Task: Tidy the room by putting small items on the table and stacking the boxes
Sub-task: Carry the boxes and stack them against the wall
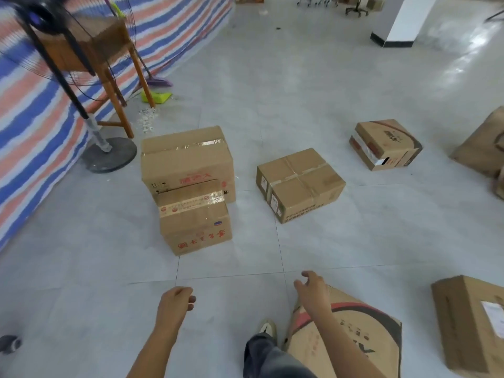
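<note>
Barely begun: boxes (300, 184) lie apart on the floor (300, 91), none stacked; left hand (174, 304) and right hand (311, 293) empty, fingers (191, 299) loosely curled.

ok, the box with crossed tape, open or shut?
Shut. The cross-taped box has its flaps flat, sealed by tape strips.

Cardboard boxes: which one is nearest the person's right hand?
The arc-printed box by the person's leg, directly under the right hand; the rest sit farther off.
</note>
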`<action>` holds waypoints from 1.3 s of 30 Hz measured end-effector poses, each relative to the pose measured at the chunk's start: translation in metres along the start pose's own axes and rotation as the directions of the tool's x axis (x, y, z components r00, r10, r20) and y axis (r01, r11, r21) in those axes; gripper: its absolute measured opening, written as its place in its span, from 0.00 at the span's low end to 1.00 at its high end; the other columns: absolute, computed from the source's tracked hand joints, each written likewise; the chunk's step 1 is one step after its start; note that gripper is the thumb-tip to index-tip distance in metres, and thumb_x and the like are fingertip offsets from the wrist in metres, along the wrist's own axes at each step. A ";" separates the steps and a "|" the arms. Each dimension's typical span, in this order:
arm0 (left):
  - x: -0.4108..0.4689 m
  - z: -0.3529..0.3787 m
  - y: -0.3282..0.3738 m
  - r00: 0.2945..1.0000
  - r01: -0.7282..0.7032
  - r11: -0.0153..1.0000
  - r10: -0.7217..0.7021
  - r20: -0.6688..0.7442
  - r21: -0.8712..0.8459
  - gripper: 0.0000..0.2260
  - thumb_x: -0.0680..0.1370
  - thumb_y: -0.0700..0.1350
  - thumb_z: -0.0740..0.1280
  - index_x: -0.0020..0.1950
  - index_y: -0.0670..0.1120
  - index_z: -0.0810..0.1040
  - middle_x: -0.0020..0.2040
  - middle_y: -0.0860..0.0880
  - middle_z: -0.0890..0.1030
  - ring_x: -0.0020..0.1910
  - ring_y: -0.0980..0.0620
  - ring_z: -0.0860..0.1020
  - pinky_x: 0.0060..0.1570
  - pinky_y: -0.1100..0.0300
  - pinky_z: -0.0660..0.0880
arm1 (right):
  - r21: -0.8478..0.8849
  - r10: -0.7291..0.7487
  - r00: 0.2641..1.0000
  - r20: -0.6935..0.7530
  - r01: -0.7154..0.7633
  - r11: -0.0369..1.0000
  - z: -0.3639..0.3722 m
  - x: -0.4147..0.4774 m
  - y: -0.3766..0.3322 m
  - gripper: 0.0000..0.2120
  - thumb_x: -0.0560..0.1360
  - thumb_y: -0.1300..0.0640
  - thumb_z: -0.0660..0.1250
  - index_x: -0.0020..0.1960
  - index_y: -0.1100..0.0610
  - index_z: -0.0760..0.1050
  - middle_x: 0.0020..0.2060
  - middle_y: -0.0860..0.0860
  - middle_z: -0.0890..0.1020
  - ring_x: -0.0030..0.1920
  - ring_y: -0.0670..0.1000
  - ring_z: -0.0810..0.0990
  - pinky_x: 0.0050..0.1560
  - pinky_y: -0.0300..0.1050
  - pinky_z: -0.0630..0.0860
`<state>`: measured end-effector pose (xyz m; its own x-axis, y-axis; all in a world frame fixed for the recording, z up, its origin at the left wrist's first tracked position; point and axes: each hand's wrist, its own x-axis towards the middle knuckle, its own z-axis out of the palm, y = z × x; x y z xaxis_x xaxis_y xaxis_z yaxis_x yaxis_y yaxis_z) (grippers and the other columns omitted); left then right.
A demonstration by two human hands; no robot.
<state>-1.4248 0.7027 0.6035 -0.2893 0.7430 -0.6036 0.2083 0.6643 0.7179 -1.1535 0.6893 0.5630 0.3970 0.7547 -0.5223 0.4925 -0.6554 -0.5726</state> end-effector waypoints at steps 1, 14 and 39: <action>0.012 0.007 0.023 1.000 -0.030 1.000 0.030 0.000 0.001 0.06 0.79 0.40 0.62 0.45 0.40 0.76 0.42 0.42 0.80 0.40 0.47 0.76 0.46 0.55 0.69 | 0.019 -0.022 1.000 -0.020 0.022 1.000 -0.010 0.018 -0.017 0.19 0.77 0.56 0.60 0.67 0.59 0.68 0.63 0.59 0.72 0.62 0.58 0.71 0.58 0.47 0.69; 0.118 0.107 0.135 0.981 0.079 0.984 -0.105 0.163 0.161 0.08 0.79 0.38 0.60 0.44 0.38 0.75 0.44 0.39 0.79 0.43 0.43 0.76 0.43 0.57 0.69 | -0.056 0.107 0.993 0.042 -0.105 0.993 -0.041 0.129 -0.065 0.19 0.78 0.54 0.59 0.68 0.57 0.67 0.65 0.56 0.70 0.65 0.55 0.68 0.63 0.45 0.68; 0.339 0.238 0.348 0.921 0.008 0.965 -0.109 0.374 0.261 0.05 0.79 0.40 0.61 0.46 0.39 0.75 0.37 0.44 0.77 0.34 0.48 0.74 0.35 0.59 0.66 | 0.059 0.371 0.915 -0.156 -0.367 0.928 -0.124 0.331 -0.171 0.17 0.77 0.57 0.59 0.65 0.58 0.70 0.62 0.57 0.73 0.62 0.56 0.72 0.57 0.44 0.70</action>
<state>-1.2277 1.2052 0.5655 0.0602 0.6425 -0.7639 0.4429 0.6686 0.5973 -1.0102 1.0554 0.5667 0.6669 0.4520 -0.5924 0.2659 -0.8870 -0.3774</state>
